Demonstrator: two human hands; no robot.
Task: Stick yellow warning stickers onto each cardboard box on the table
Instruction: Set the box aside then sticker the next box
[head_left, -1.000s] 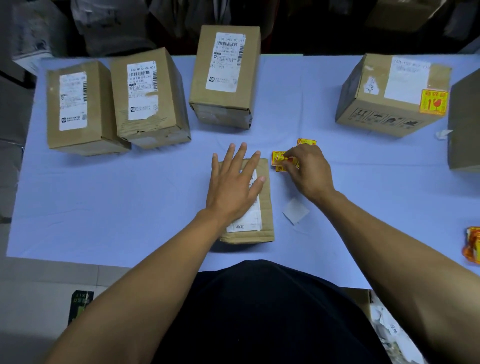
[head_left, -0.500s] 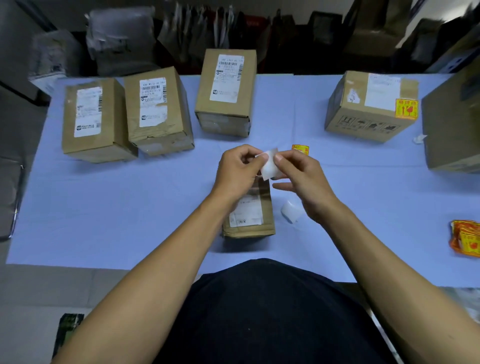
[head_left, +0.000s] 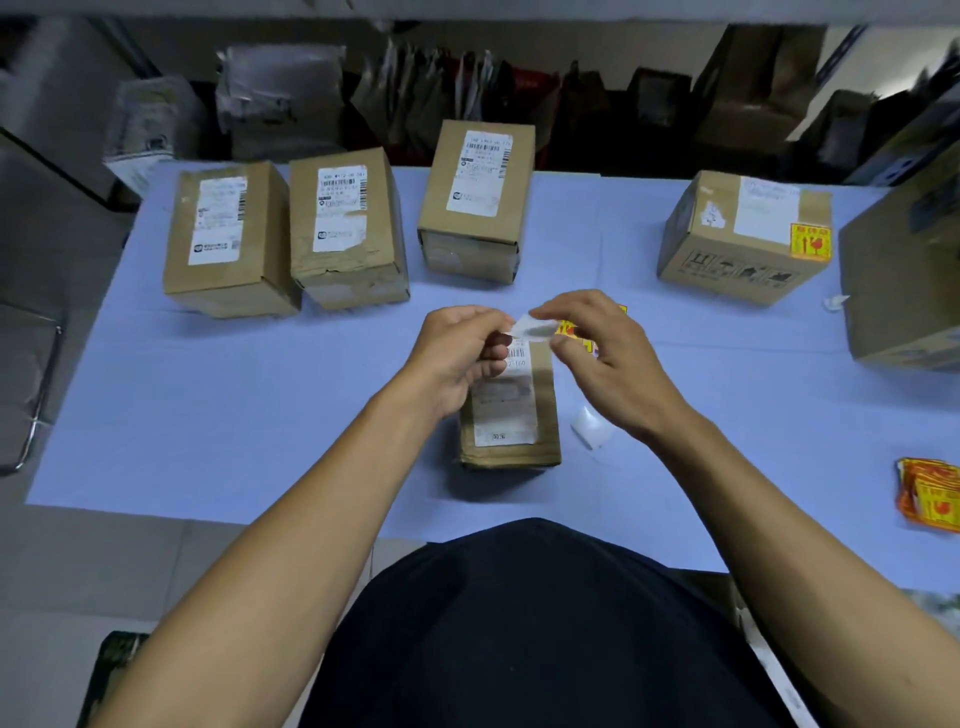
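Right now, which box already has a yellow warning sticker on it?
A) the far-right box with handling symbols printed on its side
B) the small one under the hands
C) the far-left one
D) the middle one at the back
A: the box with handling symbols carries a yellow sticker at its top right corner; the other three show only white shipping labels.

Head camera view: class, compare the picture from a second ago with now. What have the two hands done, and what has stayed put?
The left hand lifted off the small box. The right hand picked a yellow sticker off the table; both hands now pinch it above the box, peeling its white backing. The boxes, loose backing scrap and sticker pile stayed put.
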